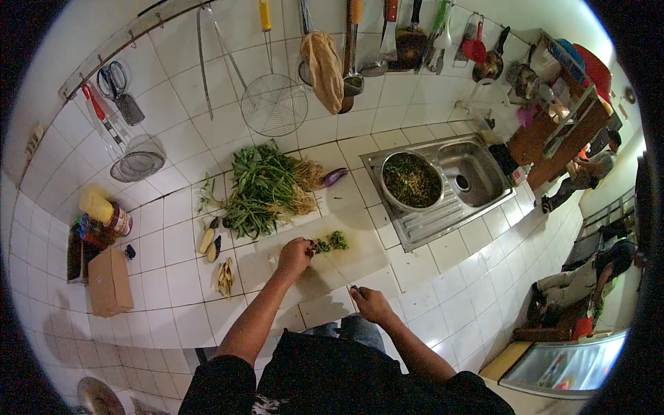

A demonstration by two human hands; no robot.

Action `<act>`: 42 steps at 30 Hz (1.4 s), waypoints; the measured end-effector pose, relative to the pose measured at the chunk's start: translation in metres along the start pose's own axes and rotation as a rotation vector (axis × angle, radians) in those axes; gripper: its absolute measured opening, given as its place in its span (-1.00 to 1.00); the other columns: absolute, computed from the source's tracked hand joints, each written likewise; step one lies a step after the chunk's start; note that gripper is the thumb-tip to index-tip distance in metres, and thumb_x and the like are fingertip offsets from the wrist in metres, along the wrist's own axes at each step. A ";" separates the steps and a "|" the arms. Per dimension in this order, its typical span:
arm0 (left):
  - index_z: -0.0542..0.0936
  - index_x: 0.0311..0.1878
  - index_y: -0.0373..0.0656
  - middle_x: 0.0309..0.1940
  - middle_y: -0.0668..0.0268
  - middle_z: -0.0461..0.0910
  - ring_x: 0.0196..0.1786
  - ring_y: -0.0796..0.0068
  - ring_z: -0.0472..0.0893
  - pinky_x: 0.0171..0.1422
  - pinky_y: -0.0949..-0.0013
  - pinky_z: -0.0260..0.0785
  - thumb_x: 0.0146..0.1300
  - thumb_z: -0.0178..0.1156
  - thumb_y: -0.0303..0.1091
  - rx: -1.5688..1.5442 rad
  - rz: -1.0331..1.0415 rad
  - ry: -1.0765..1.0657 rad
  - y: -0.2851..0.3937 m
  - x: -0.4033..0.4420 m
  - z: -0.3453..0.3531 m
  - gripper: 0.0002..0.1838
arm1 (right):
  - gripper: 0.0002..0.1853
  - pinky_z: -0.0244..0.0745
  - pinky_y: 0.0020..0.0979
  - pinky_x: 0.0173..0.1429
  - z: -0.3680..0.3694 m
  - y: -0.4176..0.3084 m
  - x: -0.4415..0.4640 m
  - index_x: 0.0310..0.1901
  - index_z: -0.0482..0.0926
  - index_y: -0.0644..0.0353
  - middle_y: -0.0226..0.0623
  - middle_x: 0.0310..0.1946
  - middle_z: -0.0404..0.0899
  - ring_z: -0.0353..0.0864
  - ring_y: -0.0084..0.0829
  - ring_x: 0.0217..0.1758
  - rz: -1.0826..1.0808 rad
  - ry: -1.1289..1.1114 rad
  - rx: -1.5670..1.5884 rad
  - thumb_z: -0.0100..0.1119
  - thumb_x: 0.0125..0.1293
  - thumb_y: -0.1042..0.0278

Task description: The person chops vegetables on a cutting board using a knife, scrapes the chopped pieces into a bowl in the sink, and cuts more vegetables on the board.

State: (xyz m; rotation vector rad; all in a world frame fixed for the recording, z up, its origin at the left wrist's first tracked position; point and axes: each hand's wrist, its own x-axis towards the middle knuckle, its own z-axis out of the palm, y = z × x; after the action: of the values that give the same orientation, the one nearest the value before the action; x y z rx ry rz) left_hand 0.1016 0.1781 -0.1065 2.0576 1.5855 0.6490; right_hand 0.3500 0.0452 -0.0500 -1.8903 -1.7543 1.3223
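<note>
On a white cutting board (363,259), my left hand (295,256) has its fingers curled down over dark leafy stems that are mostly hidden. Chopped greens (337,241) lie just right of those fingers. At the board's near edge, my right hand (372,305) is closed around the dark handle of a knife (353,288). Its blade is faint against the board, pointing up and left. Behind the board spreads a large bunch of leafy greens (259,187) with pale roots. Eggplant pieces (208,240) and yellowish peelings (225,278) sit to the left.
A steel pot (412,181) of chopped greens stands on the drainboard of the sink (472,173). A purple eggplant (335,177) lies near the roots. The cardboard box (110,282) is far left. Strainers (274,104) and ladles hang above. Two people are at the right.
</note>
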 end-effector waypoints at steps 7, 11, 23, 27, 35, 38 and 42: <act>0.75 -0.22 -0.11 -0.38 0.13 0.61 -0.26 0.08 0.62 -0.10 0.10 0.48 0.15 0.32 -0.37 0.019 -0.076 -0.010 0.009 0.003 -0.006 -0.86 | -0.39 0.38 -0.02 -0.21 -0.006 -0.001 0.004 -0.36 0.50 0.41 0.21 -0.50 0.51 0.54 0.14 -0.36 -0.013 0.044 -0.007 -0.09 0.47 -0.14; 0.75 -0.19 -0.12 -0.34 0.11 0.63 -0.24 0.08 0.63 -0.07 0.10 0.49 0.16 0.32 -0.35 -0.140 -0.051 0.113 0.010 0.009 0.001 -0.84 | -0.39 0.37 0.00 -0.21 -0.010 -0.004 0.002 -0.39 0.47 0.41 0.21 -0.51 0.49 0.53 0.15 -0.37 -0.006 0.086 0.069 -0.08 0.46 -0.13; 0.73 -0.21 -0.19 -0.25 0.11 0.62 -0.08 0.09 0.59 0.02 0.14 0.48 0.12 0.37 -0.27 0.114 0.055 0.012 0.031 0.008 0.014 -0.78 | -0.40 0.38 0.00 -0.19 -0.013 0.004 0.003 -0.36 0.50 0.42 0.22 -0.49 0.51 0.55 0.16 -0.34 0.016 0.128 0.052 -0.07 0.45 -0.12; 0.74 -0.23 -0.15 -0.30 0.17 0.63 -0.07 0.11 0.58 0.03 0.16 0.48 0.05 0.36 -0.37 0.059 0.094 0.038 0.020 0.010 0.024 -0.81 | -0.38 0.40 0.00 -0.16 -0.012 0.006 0.003 -0.34 0.51 0.44 0.23 -0.47 0.54 0.58 0.15 -0.31 0.080 0.087 0.040 -0.09 0.46 -0.13; 0.74 -0.28 -0.13 -0.28 0.22 0.66 -0.12 0.15 0.59 0.00 0.16 0.45 -0.11 0.40 -0.48 -0.125 -0.021 0.144 0.007 0.010 0.033 -0.77 | -0.35 0.41 0.01 -0.13 -0.007 0.010 -0.002 -0.29 0.54 0.45 0.24 -0.47 0.54 0.60 0.12 -0.31 0.123 0.021 0.068 -0.11 0.46 -0.18; 0.75 -0.27 -0.10 -0.23 0.29 0.66 -0.07 0.19 0.55 0.03 0.11 0.40 -0.14 0.41 -0.48 -0.079 -0.074 0.150 0.009 0.007 0.030 -0.74 | -0.34 0.41 0.02 -0.12 -0.004 0.012 -0.001 -0.28 0.55 0.44 0.24 -0.45 0.55 0.59 0.17 -0.28 0.116 0.029 0.047 -0.12 0.46 -0.19; 0.74 -0.29 -0.08 -0.18 0.36 0.64 0.03 0.23 0.48 0.08 0.07 0.32 -0.14 0.41 -0.47 0.153 0.060 0.237 0.020 -0.001 0.029 -0.75 | -0.34 0.43 -0.01 -0.09 -0.004 0.011 -0.001 -0.22 0.57 0.44 0.24 -0.41 0.57 0.61 0.17 -0.24 0.126 0.000 0.028 -0.13 0.47 -0.19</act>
State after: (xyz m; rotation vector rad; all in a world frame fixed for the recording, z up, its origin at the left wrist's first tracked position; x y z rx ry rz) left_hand 0.1338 0.1700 -0.1170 2.2142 1.7576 0.8435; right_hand 0.3605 0.0424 -0.0554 -2.0151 -1.6319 1.3821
